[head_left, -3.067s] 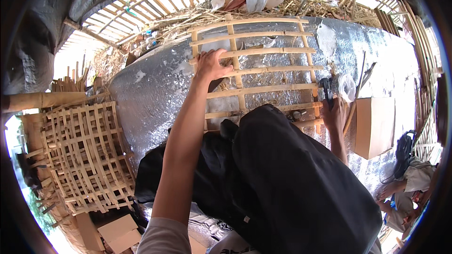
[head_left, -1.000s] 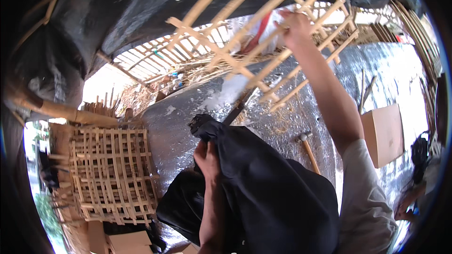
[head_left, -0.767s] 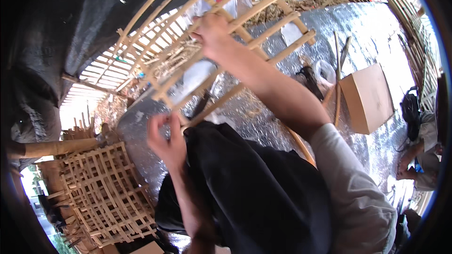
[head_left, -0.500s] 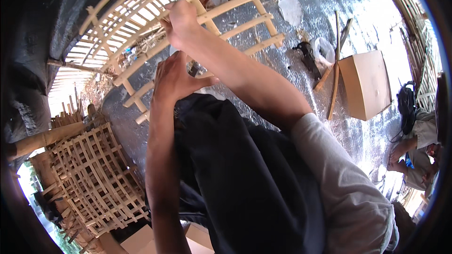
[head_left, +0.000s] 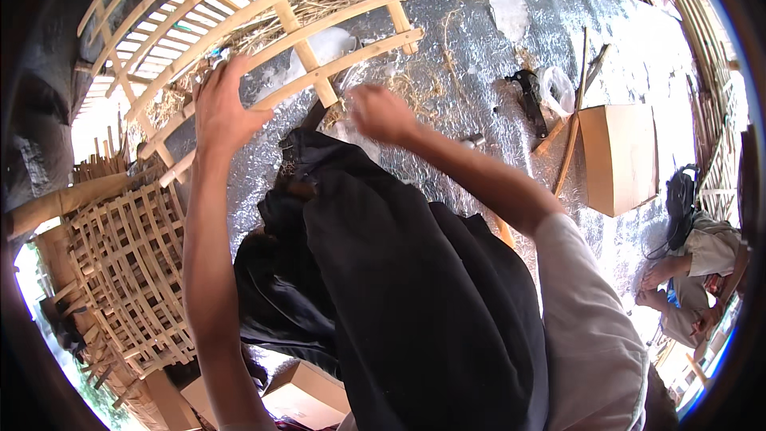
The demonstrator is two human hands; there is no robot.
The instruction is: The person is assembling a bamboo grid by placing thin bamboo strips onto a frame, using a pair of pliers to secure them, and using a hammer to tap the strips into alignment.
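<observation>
A pale bamboo lattice frame (head_left: pixel 298 36) of crossed slats is raised at an angle in front of me, its far end rising toward the upper left. My left hand (head_left: pixel 223 112) is closed round the lower part of the lattice, thumb sticking out to the right. Just right of the frame's lower slat end, my right hand (head_left: pixel 381 114) is apart from the lattice with its fingers curled in. Whatever it may hold is hidden. Dark trousers (head_left: pixel 415 271) cover my legs below both hands.
Silvery sheeting (head_left: pixel 463 56) covers the floor. On the right are a cardboard box (head_left: pixel 618 160), wooden sticks (head_left: pixel 568 152), a clear plastic bag (head_left: pixel 556 89) and a seated person (head_left: pixel 690 271). Another woven lattice (head_left: pixel 132 271) stands at left, and an open carton (head_left: pixel 307 395) lies below.
My right hand has let go of the lattice and come down to the right of it. The lattice and my left hand have shifted left.
</observation>
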